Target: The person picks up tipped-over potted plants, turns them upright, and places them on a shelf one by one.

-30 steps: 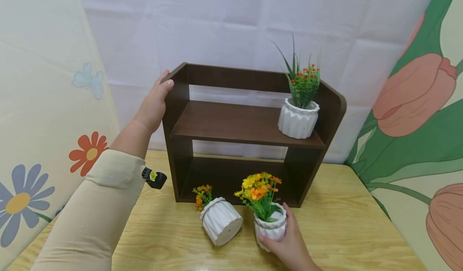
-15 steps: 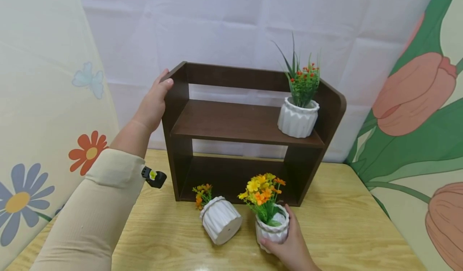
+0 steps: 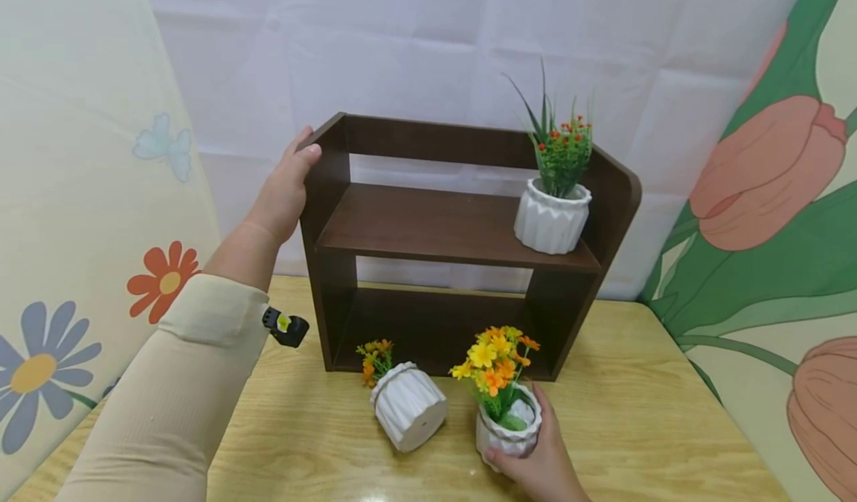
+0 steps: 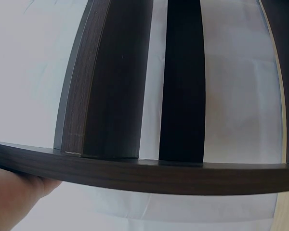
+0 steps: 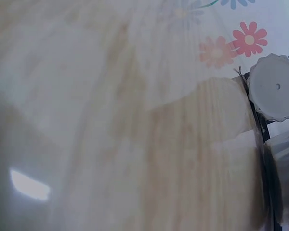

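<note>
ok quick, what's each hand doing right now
Left hand: open, against the side of the brown shelf.
Right hand: closed, holding a white flower pot.

Left arm (image 3: 167,383): one, outstretched, sleeved. Left hand (image 3: 280,193): raised, extended. Right hand (image 3: 538,457): lower, curled in a grip.

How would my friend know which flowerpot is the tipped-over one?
Find the dark brown two-tier shelf on the wooden table. In front of it, left of the yellow-flowered pot in the right hand, is a white ribbed flowerpot. It alone lies on its side, showing its round base.
</note>
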`<control>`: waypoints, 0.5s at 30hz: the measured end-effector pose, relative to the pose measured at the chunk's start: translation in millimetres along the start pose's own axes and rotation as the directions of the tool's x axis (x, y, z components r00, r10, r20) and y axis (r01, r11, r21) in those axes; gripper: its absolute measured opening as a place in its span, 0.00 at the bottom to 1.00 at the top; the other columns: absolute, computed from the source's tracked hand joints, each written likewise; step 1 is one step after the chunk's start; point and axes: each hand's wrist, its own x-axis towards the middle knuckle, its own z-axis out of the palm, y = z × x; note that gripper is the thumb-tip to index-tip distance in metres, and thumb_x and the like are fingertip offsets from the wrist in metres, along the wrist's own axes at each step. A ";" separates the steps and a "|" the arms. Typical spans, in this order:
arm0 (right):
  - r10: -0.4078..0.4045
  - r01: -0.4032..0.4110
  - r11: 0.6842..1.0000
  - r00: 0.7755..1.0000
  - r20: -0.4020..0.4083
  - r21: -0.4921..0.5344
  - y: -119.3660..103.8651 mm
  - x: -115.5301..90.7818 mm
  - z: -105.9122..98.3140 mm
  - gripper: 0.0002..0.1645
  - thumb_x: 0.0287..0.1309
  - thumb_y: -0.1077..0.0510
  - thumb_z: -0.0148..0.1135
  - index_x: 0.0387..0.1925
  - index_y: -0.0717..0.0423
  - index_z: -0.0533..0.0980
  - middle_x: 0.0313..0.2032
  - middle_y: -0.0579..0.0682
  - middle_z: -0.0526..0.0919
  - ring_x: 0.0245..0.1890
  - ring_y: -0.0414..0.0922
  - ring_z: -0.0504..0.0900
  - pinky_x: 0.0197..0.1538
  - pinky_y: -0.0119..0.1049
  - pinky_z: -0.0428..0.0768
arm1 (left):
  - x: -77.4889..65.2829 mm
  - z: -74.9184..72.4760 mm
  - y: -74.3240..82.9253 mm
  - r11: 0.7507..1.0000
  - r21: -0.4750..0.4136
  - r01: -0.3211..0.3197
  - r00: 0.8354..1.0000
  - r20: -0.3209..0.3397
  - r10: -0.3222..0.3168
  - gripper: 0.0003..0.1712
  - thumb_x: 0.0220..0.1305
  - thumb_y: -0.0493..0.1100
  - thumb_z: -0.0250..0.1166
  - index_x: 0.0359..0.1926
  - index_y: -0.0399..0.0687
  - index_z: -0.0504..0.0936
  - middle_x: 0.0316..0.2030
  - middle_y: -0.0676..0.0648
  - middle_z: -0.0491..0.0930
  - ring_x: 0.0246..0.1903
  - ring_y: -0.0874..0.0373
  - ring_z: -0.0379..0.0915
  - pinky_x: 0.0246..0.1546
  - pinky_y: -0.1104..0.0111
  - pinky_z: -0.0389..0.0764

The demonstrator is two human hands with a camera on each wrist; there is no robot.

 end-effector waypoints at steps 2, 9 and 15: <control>-0.001 0.001 1.000 1.000 -0.002 0.001 1.5 0.2 -0.1 0.75 0.33 0.49 0.83 0.75 0.55 0.43 0.70 0.67 0.59 0.67 0.65 0.64 0.67 0.64 0.61 | 0.1 0.0 0.1 1.000 -0.003 -0.004 1.000 0.001 0.004 0.35 0.75 0.60 0.35 0.78 0.68 0.37 0.79 0.52 0.35 0.75 0.51 0.36 0.75 0.53 0.41; 0.005 -0.005 1.000 1.000 0.003 0.023 5.8 0.0 1.2 0.75 0.33 0.49 0.84 0.75 0.55 0.43 0.69 0.67 0.60 0.67 0.64 0.65 0.67 0.63 0.62 | 0.5 0.0 -0.5 1.000 0.000 -0.005 1.000 0.002 0.005 0.36 0.75 0.61 0.35 0.78 0.68 0.36 0.79 0.53 0.34 0.75 0.51 0.35 0.75 0.51 0.40; 0.010 -0.009 0.999 1.000 -0.001 0.034 8.6 -1.1 2.9 0.76 0.32 0.50 0.84 0.75 0.55 0.43 0.69 0.67 0.60 0.66 0.64 0.65 0.67 0.62 0.63 | 0.0 0.6 0.1 1.000 0.009 -0.005 1.000 -0.002 0.005 0.35 0.75 0.60 0.35 0.78 0.67 0.36 0.79 0.53 0.33 0.76 0.51 0.34 0.75 0.52 0.40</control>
